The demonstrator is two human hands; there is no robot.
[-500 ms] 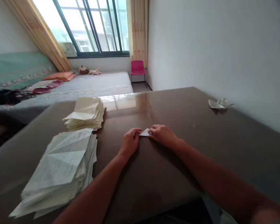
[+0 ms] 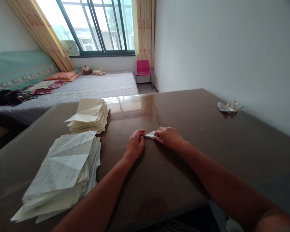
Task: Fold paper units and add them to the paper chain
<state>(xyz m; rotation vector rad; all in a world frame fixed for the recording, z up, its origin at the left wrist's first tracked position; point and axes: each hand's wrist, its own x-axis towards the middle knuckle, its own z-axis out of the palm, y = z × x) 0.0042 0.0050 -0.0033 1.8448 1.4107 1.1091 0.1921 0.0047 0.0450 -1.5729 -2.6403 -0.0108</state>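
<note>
A small folded piece of paper, white and pointed like a triangle, lies between my hands on the brown table. My left hand has its fingers closed at the paper's left tip. From the other side my right hand pinches the paper's right end, and its fingers cover that part. To the left rests a thick stack of printed sheets with fold creases. Behind it stands a second stack of cream-coloured sheets, also creased.
A folded paper shape sits near the table's right edge by the white wall. Beyond the table are a bed and a pink chair under the window.
The view has shifted slightly. Both hands stay at the folded paper, whose outline looks a little narrower and more slanted now.
</note>
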